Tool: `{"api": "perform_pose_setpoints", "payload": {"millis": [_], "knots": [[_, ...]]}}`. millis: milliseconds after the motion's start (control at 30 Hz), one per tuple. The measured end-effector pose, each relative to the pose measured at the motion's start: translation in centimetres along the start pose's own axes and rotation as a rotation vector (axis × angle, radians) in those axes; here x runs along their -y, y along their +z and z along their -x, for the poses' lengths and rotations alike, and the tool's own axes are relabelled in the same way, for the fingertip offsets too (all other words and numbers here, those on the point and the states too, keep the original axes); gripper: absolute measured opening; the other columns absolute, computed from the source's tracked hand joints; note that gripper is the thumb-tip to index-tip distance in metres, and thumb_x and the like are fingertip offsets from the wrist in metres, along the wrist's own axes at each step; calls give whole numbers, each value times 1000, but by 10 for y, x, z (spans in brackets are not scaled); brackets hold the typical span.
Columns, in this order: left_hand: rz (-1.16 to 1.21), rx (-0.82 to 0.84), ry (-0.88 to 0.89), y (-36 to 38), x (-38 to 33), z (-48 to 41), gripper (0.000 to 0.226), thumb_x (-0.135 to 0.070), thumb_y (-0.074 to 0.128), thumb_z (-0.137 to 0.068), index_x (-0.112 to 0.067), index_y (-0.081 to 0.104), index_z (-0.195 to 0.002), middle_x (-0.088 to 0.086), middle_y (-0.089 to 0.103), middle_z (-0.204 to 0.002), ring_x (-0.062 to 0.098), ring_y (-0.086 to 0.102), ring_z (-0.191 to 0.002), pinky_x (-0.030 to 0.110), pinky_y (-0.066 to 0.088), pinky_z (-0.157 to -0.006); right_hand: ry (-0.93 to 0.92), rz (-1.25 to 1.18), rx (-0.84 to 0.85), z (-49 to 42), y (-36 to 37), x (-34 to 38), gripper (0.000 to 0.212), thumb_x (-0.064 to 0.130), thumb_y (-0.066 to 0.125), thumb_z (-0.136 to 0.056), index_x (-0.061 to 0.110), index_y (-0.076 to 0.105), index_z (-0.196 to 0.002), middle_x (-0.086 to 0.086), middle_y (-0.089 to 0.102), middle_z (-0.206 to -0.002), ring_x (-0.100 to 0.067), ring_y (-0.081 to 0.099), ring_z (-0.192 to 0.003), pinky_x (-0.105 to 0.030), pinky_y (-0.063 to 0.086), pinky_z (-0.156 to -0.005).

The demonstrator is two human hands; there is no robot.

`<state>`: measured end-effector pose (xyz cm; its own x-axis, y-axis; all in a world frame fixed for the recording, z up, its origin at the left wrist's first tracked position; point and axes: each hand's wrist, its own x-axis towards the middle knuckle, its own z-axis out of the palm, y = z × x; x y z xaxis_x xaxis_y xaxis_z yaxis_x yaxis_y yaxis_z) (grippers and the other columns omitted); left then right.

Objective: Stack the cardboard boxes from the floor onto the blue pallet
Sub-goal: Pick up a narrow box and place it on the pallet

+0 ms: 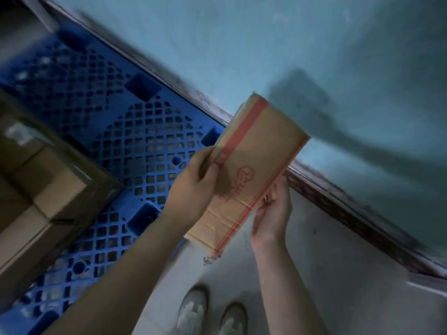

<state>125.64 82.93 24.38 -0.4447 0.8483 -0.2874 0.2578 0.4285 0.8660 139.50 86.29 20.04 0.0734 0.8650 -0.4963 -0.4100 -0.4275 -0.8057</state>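
Carrying a box over to the pallet's edge.

Brown cardboard boxes (46, 189) already sit stacked on the blue lattice plastic pallet (135, 131); left hand (193, 187) and right hand (273, 211) clamp a flat red-taped cardboard box (249, 165) between them, airborne; next, I judge, swing it leftward and lower it onto bare pallet.

Whole view motion-blurred. Stacked boxes (41, 201) cut off by left edge, smeared. Blue pallet (135, 141) runs past left edge. Red print on held box (251, 170) unreadable — left hand (193, 187) hides box's left edge. Shoes (212, 313) cropped at bottom.
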Motion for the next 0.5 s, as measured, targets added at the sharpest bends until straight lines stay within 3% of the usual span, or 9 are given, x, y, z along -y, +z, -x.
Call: {"api": "perform_pose_setpoints", "payload": {"millis": [133,300,500], "knots": [[136,-149,-79,-62,4,14,39,-30,42,-101,-38,46,-139,-18,58,-125,3,55,-112,13,40,-75,41,87,274,28,65,5,31,37,55,-89,21,65,-114,8,77,-93,-4,73,-83,-19,55,-60],[220,-311,-134,-138,26,32,42,-30,43,-101,-35,43,-143,-15,60,-129,3,55,-115,17,43,-83,12,388,496,67,123,-10,48,35,50,-88,34,58,-135,15,69,-124,0,65,-110,-27,50,-83],[268,-487,-213,-214,66,57,40,-34,43,-101,-32,46,-141,-16,61,-117,4,58,-107,19,43,-79,80,460,674,119,188,-49,56,17,54,-90,28,49,-145,5,64,-134,-4,66,-110,-17,56,-75]]}}
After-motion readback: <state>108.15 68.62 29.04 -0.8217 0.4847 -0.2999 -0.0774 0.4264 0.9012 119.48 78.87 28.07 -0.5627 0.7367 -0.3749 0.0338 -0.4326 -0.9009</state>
